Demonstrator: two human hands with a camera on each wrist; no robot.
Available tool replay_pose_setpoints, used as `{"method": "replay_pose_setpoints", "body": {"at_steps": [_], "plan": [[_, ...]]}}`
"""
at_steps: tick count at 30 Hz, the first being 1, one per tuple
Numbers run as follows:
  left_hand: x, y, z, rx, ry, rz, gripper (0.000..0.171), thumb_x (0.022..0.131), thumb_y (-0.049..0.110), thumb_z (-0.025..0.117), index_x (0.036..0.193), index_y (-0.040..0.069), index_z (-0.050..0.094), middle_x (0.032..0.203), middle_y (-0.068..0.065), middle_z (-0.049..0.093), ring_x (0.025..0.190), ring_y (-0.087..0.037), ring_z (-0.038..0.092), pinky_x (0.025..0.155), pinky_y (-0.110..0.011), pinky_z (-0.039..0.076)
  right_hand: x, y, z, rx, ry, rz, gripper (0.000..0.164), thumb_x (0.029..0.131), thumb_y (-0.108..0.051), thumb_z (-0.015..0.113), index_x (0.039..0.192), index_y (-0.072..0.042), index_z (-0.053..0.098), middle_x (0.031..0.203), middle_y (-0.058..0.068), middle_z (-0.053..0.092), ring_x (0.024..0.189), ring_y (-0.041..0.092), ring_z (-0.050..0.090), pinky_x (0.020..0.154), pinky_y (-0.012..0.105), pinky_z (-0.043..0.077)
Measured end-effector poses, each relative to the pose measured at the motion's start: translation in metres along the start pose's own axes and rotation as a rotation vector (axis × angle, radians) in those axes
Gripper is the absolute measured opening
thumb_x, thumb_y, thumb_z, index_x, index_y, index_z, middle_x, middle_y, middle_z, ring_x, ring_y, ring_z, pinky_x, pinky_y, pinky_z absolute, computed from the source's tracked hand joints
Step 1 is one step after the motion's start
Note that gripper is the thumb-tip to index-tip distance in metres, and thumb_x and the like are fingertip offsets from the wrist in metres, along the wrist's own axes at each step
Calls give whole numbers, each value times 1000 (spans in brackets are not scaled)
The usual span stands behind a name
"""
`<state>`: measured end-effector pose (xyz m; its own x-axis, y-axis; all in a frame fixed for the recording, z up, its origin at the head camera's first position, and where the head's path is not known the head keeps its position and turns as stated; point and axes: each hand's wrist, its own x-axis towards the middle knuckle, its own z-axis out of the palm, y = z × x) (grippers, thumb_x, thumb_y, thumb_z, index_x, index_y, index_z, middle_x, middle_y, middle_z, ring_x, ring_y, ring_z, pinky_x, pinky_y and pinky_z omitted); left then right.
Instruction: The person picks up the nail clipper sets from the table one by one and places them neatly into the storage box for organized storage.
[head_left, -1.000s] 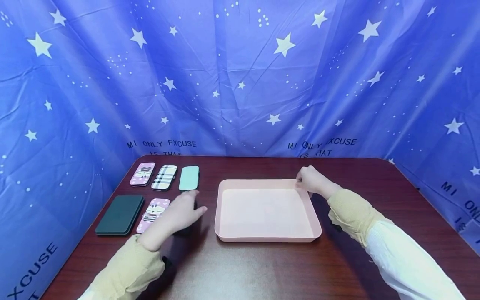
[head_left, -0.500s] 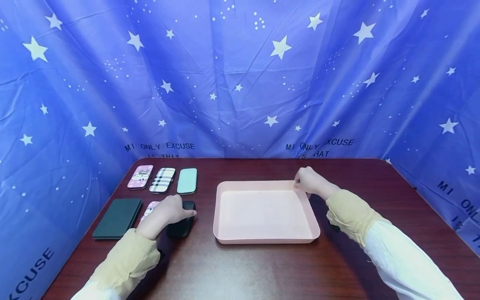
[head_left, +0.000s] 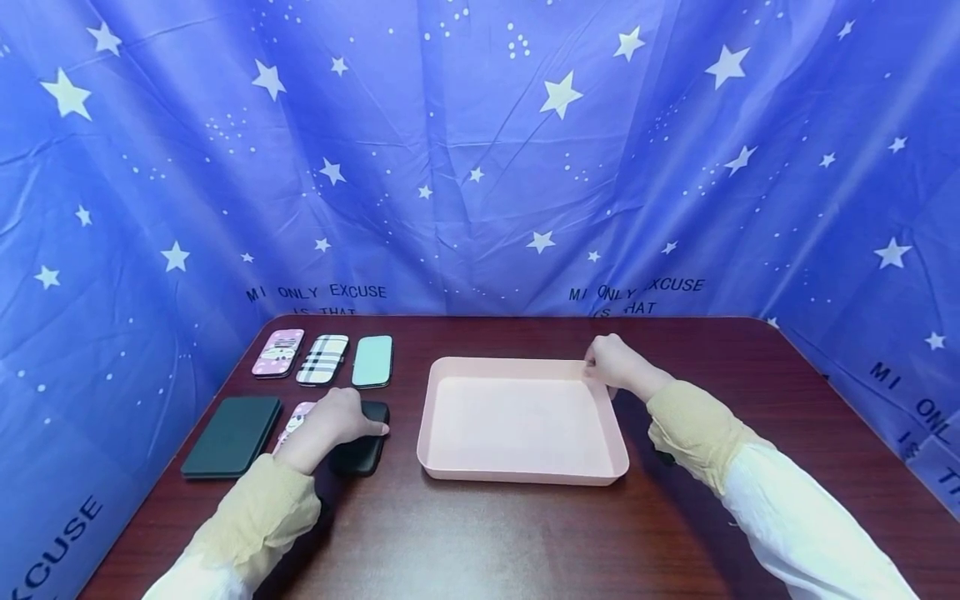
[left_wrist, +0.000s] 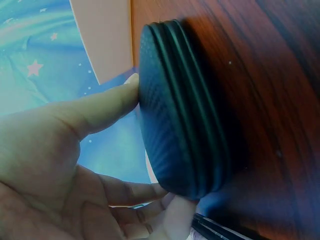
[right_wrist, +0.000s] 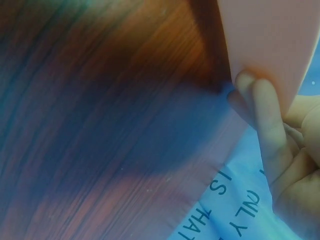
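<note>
In the head view my left hand (head_left: pixel 341 419) reaches over a small black case (head_left: pixel 362 454) with rounded corners on the table. The left wrist view shows the thumb against one side of this dark, ridged case (left_wrist: pixel 167 117) and fingers at its other side. My right hand (head_left: pixel 618 364) grips the far right corner of a shallow pink tray (head_left: pixel 525 478). In the right wrist view, fingertips (right_wrist: pixel 267 95) press the outside of the tray wall (right_wrist: pixel 267 40). Left of the black case, a pink patterned case (head_left: pixel 295 419) is partly covered by my left hand.
Behind my left hand lie a pink patterned case (head_left: pixel 278 352), a plaid case (head_left: pixel 323 360) and a mint case (head_left: pixel 372 361) in a row. A flat dark green case (head_left: pixel 231 437) lies at the table's left edge. A blue star-printed curtain (head_left: pixel 480 167) surrounds the table (head_left: pixel 510 542).
My left hand has come down onto the black case and taken hold of it. The pink tray has shifted slightly left, with my right hand still at its corner.
</note>
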<state>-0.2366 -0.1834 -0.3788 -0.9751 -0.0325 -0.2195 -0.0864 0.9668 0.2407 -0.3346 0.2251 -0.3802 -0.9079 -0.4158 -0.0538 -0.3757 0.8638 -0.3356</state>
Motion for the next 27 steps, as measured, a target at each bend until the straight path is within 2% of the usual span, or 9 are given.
{"method": "replay_pose_setpoints", "body": {"at_steps": [6, 13, 22, 27], "plan": [[4, -2, 1, -10, 22, -14, 74, 68, 47, 80, 105, -12, 58, 92, -21, 61, 78, -27, 57, 74, -42, 51, -1, -2, -1, -32, 29, -79, 20, 83, 3, 59, 64, 0, 67, 59, 12, 67, 40, 16, 61, 57, 30, 57], [4, -3, 0, -18, 49, 23, 75, 66, 44, 83, 105, -14, 56, 95, -24, 62, 82, -30, 58, 75, -43, 50, 0, -2, -3, -51, 24, -121, 20, 85, 3, 60, 66, -1, 67, 62, 13, 68, 37, 12, 59, 53, 27, 55], [7, -1, 3, -117, 12, -35, 91, 67, 40, 84, 122, -17, 40, 104, -28, 58, 93, -35, 58, 83, -45, 49, 0, 2, -4, -80, 54, -185, 23, 82, 5, 59, 62, -3, 64, 60, 10, 66, 35, 10, 56, 47, 23, 52], [7, -9, 5, -167, 2, -9, 86, 69, 38, 83, 119, -18, 40, 100, -26, 58, 89, -31, 57, 79, -43, 50, 3, 4, -1, -90, 61, -201, 22, 82, 5, 60, 62, -2, 65, 60, 10, 66, 34, 9, 55, 45, 22, 51]]}}
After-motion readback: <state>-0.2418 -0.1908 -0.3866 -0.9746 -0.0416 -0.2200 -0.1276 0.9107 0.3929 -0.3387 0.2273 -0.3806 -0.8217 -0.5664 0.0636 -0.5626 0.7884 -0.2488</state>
